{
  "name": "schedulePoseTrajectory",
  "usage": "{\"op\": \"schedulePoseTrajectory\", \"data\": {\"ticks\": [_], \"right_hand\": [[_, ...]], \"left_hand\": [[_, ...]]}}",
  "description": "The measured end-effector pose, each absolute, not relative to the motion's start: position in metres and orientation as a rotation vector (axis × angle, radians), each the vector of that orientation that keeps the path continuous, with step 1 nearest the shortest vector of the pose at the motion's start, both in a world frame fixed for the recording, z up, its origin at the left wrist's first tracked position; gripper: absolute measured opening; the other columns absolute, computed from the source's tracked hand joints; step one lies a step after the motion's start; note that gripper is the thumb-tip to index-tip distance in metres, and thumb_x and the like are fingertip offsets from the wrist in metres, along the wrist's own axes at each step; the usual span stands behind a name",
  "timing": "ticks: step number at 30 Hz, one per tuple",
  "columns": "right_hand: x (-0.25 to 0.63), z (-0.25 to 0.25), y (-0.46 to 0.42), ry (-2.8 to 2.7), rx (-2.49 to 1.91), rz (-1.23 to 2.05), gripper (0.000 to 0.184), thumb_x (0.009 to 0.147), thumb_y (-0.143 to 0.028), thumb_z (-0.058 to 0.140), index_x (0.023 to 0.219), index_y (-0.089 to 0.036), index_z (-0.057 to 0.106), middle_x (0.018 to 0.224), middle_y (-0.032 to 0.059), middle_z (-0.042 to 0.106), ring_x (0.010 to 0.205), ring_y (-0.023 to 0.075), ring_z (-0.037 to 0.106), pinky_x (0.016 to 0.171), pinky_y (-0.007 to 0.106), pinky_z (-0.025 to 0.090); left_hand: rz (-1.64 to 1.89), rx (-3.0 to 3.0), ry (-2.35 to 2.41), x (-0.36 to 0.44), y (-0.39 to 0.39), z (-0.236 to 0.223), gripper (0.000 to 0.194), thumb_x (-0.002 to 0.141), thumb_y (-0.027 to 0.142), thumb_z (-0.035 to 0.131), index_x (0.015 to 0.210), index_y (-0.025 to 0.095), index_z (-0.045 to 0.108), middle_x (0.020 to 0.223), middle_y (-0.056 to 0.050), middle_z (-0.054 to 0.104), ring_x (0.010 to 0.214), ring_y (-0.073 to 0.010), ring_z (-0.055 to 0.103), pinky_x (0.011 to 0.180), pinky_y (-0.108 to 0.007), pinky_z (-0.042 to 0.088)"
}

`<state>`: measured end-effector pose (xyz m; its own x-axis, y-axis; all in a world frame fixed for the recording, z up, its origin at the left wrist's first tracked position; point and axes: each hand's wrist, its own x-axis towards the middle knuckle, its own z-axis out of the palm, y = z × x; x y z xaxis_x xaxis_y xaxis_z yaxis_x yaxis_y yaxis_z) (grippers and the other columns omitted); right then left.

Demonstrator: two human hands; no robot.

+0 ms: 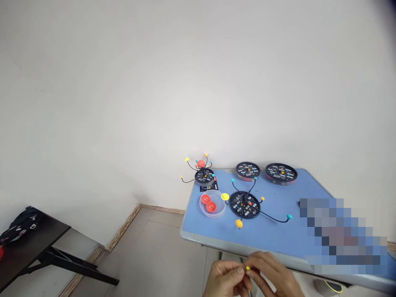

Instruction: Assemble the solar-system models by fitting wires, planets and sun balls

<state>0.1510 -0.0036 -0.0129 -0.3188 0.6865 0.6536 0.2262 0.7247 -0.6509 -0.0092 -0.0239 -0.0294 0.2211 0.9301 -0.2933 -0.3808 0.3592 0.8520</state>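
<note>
At the table's near edge, my left hand [227, 278] and my right hand [274, 272] meet at the fingertips, both closed in a pinch. A tiny yellow ball [248, 268] shows between them, in the fingers of my right hand. What my left thumb and finger pinch is mostly hidden. Just beyond stands a planet model with a round black printed base [244, 205]. Curved black arms spread from it, carrying a large orange ball [239, 223], a yellow ringed planet [225, 196], a teal ball [289, 216] and several smaller balls.
The blue table [272, 235] stands against the wall. A clear round dish [220, 211] holds two red half shells [210, 206]. Behind it is another planet model [204, 176] with a red ball on top. Two round cases [281, 173] sit at the back; a pixelated patch covers the right.
</note>
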Motion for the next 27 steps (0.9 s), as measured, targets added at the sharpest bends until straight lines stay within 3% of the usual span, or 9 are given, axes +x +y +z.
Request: {"op": "schedulePoseTrajectory", "data": {"ticks": [4, 8, 14, 18, 20, 24, 27], "right_hand": [[0.16, -0.011, 0.005, -1.589, -0.867, 1.0, 0.022, 0.092, -0.041, 0.06, 0.079, -0.025, 0.069, 0.07, 0.0001, 0.065, 0.064, 0.0173, 0.063, 0.06, 0.024, 0.052], [0.171, -0.006, 0.016, -1.273, -0.961, 1.347, 0.027, 0.081, -0.052, 0.07, 0.082, -0.025, 0.074, 0.064, -0.0001, 0.062, 0.064, 0.0173, 0.059, 0.064, 0.026, 0.051], [0.179, 0.014, 0.037, -0.944, -0.848, 1.569, 0.029, 0.065, -0.049, 0.084, 0.079, -0.024, 0.078, 0.064, 0.0017, 0.061, 0.065, 0.0182, 0.055, 0.067, 0.033, 0.05], [0.181, 0.027, 0.051, -0.871, -0.817, 1.626, 0.028, 0.061, -0.043, 0.087, 0.079, -0.023, 0.079, 0.069, 0.0027, 0.063, 0.066, 0.0178, 0.054, 0.072, 0.036, 0.05], [0.183, 0.031, 0.058, -0.878, -0.823, 1.627, 0.029, 0.06, -0.042, 0.088, 0.078, -0.022, 0.08, 0.071, 0.003, 0.064, 0.065, 0.0176, 0.054, 0.071, 0.037, 0.05], [0.192, 0.039, 0.072, -0.973, -0.855, 1.616, 0.03, 0.061, -0.044, 0.087, 0.079, -0.021, 0.08, 0.073, 0.003, 0.064, 0.064, 0.017, 0.053, 0.071, 0.036, 0.049], [0.2, 0.045, 0.085, -1.092, -0.918, 1.591, 0.033, 0.062, -0.047, 0.087, 0.079, -0.02, 0.079, 0.076, 0.0035, 0.066, 0.065, 0.0161, 0.053, 0.071, 0.035, 0.048]], "left_hand": [[1.032, 0.894, 0.974, -0.013, -0.018, -0.013, 0.057, 0.063, 0.066, 0.078, 0.079, 0.011, 0.077, 0.062, -0.006, 0.067, 0.04, -0.0081, 0.05, 0.045, -0.022, 0.035], [1.226, 0.954, 1.162, -0.016, -0.005, 0.001, 0.056, 0.064, 0.066, 0.077, 0.078, 0.012, 0.076, 0.062, -0.005, 0.066, 0.045, -0.0095, 0.052, 0.05, -0.023, 0.039], [1.604, 1.031, 1.424, -0.035, 0.044, 0.004, 0.044, 0.074, 0.06, 0.07, 0.079, 0.015, 0.075, 0.071, -0.004, 0.068, 0.06, -0.0138, 0.057, 0.061, -0.026, 0.048], [1.759, 1.203, 1.449, -0.044, 0.077, 0.003, 0.041, 0.078, 0.056, 0.067, 0.091, 0.018, 0.074, 0.092, -0.008, 0.073, 0.084, -0.0207, 0.066, 0.079, -0.031, 0.053], [1.785, 1.276, 1.454, -0.041, 0.083, 0.002, 0.039, 0.081, 0.055, 0.064, 0.09, 0.019, 0.074, 0.09, -0.008, 0.072, 0.083, -0.0207, 0.066, 0.076, -0.03, 0.053], [1.673, 1.327, 1.425, -0.028, 0.078, -0.006, 0.037, 0.085, 0.052, 0.06, 0.076, 0.018, 0.071, 0.069, -0.003, 0.066, 0.06, -0.0155, 0.059, 0.056, -0.025, 0.048], [1.676, 1.314, 1.446, -0.028, 0.08, -0.013, 0.038, 0.085, 0.052, 0.058, 0.076, 0.018, 0.07, 0.069, -0.003, 0.065, 0.059, -0.0151, 0.057, 0.055, -0.025, 0.047]]}}
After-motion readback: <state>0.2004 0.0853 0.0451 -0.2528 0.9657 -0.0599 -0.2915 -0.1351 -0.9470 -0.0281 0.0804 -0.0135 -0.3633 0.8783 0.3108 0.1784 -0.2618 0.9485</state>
